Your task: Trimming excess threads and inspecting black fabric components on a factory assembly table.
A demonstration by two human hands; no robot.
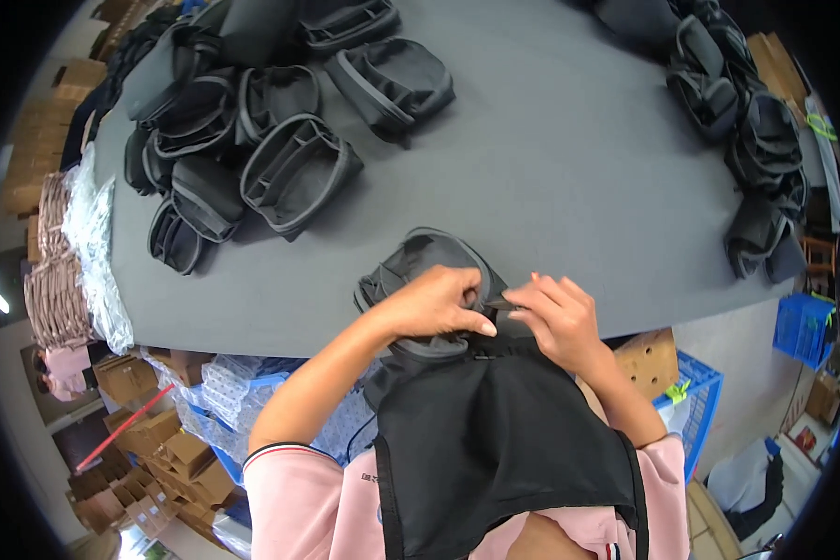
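A black zippered pouch [429, 252] with a grey-trimmed rim stands open at the near edge of the table, close against my apron. My left hand [439, 303] is closed on the pouch's near right rim, fingers curled in and thumb pointing right. Just to the right, my right hand [560, 317] is pinched shut beside that rim. A small dark, pointed bit shows at its fingertips, too small to name. Part of the pouch's near side is hidden behind my left hand and wrist.
Several similar black pouches [299, 173] are heaped at the far left of the grey table [551, 168]. More pouches [765, 149] line the right edge. Blue crates [705, 401] and cardboard boxes [187, 457] stand below the table's near edge.
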